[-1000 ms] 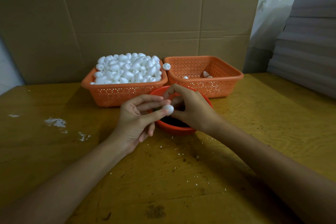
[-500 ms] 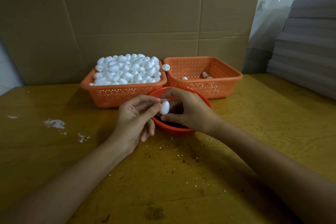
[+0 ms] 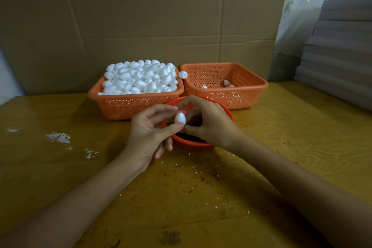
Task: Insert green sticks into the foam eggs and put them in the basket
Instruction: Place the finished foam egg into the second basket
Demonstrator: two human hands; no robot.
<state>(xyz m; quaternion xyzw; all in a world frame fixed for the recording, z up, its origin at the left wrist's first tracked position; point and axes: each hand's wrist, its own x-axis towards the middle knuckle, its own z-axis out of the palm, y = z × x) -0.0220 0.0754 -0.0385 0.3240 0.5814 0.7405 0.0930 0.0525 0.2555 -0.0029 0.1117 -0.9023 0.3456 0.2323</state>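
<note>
On the yellow wooden table (image 3: 60, 167), take the small round red basket (image 3: 229, 116) in the middle as the marker. Far to its left, white flecks and smears (image 3: 59, 138) mark the bare wood. Behind it and to its left stands an orange basket (image 3: 128, 104) heaped over the rim with white foam eggs (image 3: 141, 78), smooth, matte and pointed at one end; one loose egg (image 3: 183, 74) perches where that basket meets its neighbour. Just above the red basket's left rim, the left hand (image 3: 149, 133) pinches a single foam egg (image 3: 179, 118) upright between thumb below and fingertips above, the other fingers curled loosely underneath. A bit of green (image 3: 171, 121) shows just left of that egg, too small to tell whether it is a stick. The right hand (image 3: 209, 123) hovers over the red basket's bowl, its fingers bent together and closing in on the egg from the right, though whether they grip anything I cannot tell; it hides most of the dark contents (image 3: 191, 137) inside. Behind the red basket and to its right sits a second orange basket (image 3: 241, 96), nearly bare, with only a few eggs (image 3: 226, 82) on its floor. Tall cardboard sheets (image 3: 141, 26) wall off the back, and a grey stack (image 3: 342, 50) rises far to the right.
</note>
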